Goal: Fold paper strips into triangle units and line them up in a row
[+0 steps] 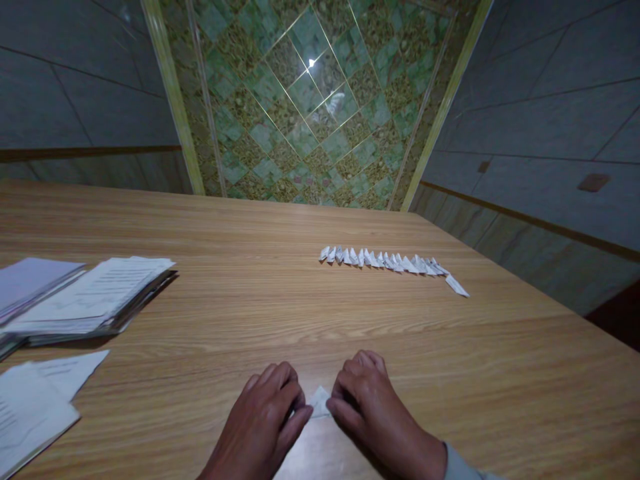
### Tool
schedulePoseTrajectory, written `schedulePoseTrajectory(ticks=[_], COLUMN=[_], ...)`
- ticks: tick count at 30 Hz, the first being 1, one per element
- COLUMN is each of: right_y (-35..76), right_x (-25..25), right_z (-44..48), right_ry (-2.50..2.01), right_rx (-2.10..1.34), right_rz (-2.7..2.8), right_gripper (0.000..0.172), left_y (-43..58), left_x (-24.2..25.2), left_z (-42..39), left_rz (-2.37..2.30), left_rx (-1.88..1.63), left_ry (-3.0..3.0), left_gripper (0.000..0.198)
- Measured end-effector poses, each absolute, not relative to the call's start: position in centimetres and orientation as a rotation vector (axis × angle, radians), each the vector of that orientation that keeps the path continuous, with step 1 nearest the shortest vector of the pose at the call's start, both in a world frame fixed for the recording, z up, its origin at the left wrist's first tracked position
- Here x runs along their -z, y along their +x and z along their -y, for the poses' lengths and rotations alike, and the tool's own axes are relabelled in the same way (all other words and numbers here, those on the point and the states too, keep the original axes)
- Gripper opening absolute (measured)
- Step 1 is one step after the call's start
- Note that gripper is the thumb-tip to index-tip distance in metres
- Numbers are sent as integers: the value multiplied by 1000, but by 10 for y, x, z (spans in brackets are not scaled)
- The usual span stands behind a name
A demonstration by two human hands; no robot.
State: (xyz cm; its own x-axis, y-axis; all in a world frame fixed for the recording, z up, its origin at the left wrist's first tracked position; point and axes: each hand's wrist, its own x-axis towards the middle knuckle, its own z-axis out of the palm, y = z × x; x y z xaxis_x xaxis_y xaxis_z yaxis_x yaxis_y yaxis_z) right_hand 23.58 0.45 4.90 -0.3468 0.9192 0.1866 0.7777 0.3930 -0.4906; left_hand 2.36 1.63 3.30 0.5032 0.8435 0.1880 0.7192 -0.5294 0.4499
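Observation:
A small folded piece of white paper (320,403) lies on the wooden table (240,313) near its front edge, its pointed top facing away from me. My left hand (270,417) has curled fingers, with thumb and fingertips pressed on the paper's left side. On the right side, my right hand (373,407) is curled the same way, its thumb at the paper's edge. The paper's two side ends are hidden under the fingers. Farther back, a row of small folded paper pieces (383,260) stretches to the right, ending in a flat strip (457,285).
A thick stack of written sheets (95,293) sits on the left side of the table. Loose torn sheets (35,413) lie at the front left. Behind the table are a green patterned tiled wall (310,120) and grey tiled walls on both sides.

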Motion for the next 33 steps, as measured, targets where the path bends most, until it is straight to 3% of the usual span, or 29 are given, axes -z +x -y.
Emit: schedulePoseTrajectory(ticks=[16, 26, 33], right_y=[233, 238, 242], right_x=[-47, -57, -57], right_z=[-1, 3, -4], right_ry=[-1486, -1515, -1420], right_rx=[-232, -285, -348], right_rz=[2297, 2358, 2350], right_gripper=[21, 26, 21], left_y=[26, 28, 28], left_x=[-20, -17, -27], left_z=[-19, -17, -19], left_rz=[-1185, -1045, -963], left_rx=[-669, -672, -707], left_ry=[2729, 2887, 2926], left_gripper=[18, 7, 27])
